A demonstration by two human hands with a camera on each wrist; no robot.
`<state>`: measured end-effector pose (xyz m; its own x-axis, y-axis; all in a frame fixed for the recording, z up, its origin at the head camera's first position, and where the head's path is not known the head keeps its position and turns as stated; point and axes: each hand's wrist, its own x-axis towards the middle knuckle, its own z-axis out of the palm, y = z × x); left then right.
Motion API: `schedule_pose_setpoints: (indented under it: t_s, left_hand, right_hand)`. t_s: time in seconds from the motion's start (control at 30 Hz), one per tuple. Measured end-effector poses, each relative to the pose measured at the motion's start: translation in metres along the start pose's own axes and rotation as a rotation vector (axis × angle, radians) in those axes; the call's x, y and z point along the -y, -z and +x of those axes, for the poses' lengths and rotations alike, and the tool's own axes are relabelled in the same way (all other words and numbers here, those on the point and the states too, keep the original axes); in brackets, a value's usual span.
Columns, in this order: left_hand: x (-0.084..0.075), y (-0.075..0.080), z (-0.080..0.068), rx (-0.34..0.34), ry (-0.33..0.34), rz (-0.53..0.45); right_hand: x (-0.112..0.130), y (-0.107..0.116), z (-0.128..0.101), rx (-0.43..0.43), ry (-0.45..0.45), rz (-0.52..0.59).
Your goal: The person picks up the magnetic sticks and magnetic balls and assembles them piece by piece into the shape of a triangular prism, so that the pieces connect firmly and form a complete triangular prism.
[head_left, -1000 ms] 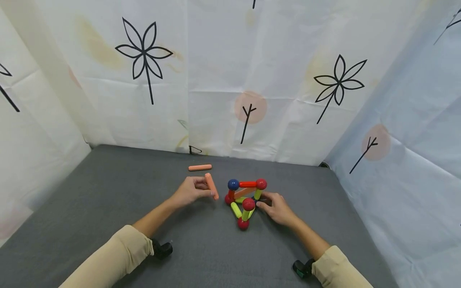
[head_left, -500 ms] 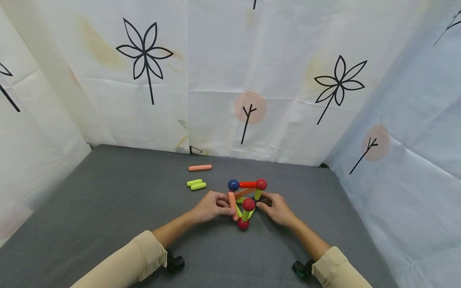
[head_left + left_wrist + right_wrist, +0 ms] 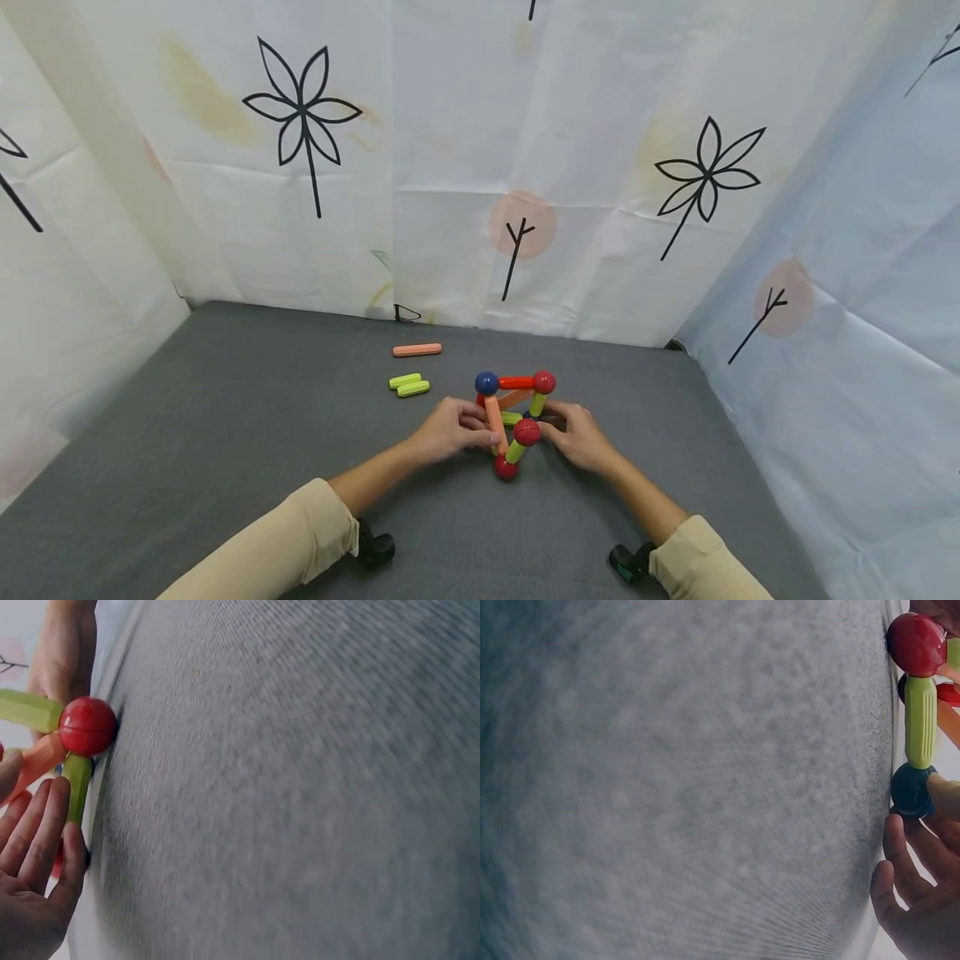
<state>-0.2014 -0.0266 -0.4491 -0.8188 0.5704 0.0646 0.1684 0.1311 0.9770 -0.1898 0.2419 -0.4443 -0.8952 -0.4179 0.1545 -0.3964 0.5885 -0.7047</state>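
A magnetic ball-and-stick frame stands on the table, built of red and blue balls with short yellow-green, red and longer orange sticks. My left hand (image 3: 444,432) pinches an orange stick (image 3: 494,417) at the frame's left side. This stick slants from near the upper blue ball (image 3: 487,383) down to the front red ball (image 3: 506,467). From that front ball a yellow-green stick (image 3: 516,452) leans right, topped by another red ball (image 3: 527,432). My right hand (image 3: 577,437) holds the dark blue base ball (image 3: 910,789) between thumb and fingers. Fingers hide part of the base.
Two yellow-green sticks (image 3: 409,385) lie left of the frame, with a loose orange stick (image 3: 417,350) farther back. The grey table (image 3: 262,400) ends at patterned white cloth (image 3: 450,167) behind and at the sides.
My left hand has carried the orange stick rightward onto the frame, uncovering two yellow-green sticks. The front yellow-green stick and its top ball have tipped right. My right hand stays in place.
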Motion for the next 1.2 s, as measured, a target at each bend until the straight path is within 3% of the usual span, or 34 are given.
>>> schedule_pose_setpoints:
  t_s: [0.13,0.27,0.4,0.57,0.77,0.93,1.03,1.1,1.2]
  left_hand:
    - [-0.001,0.018,-0.007,-0.042,-0.027,0.095]
    - [0.002,0.046,-0.014,-0.212,-0.090,0.296]
    - [0.012,0.072,-0.020,-0.358,-0.082,0.448]
    - [0.020,0.087,-0.026,-0.412,-0.037,0.536]
    - [0.024,0.093,-0.028,-0.425,0.011,0.614]
    - [0.023,0.093,-0.030,-0.401,0.034,0.603]
    - [0.022,0.090,-0.030,-0.377,0.037,0.538]
    - [0.020,0.086,-0.029,-0.355,0.054,0.446]
    - [0.012,0.078,-0.028,-0.306,0.111,0.211]
  right_hand:
    - [0.000,0.000,0.000,-0.002,-0.005,-0.002]
    - [0.000,0.000,0.000,-0.001,-0.009,-0.003]
    - [0.000,0.001,0.001,-0.002,-0.016,-0.007]
    - [0.001,0.001,0.000,-0.003,-0.023,-0.009]
    - [0.001,-0.001,0.000,-0.001,-0.017,-0.003]
    - [0.001,-0.001,0.000,0.001,-0.012,0.013]
    - [0.001,0.000,0.000,0.002,-0.017,0.016]
    - [0.001,0.000,0.000,0.003,-0.022,0.017]
    - [0.001,0.000,-0.001,0.004,-0.024,0.015]
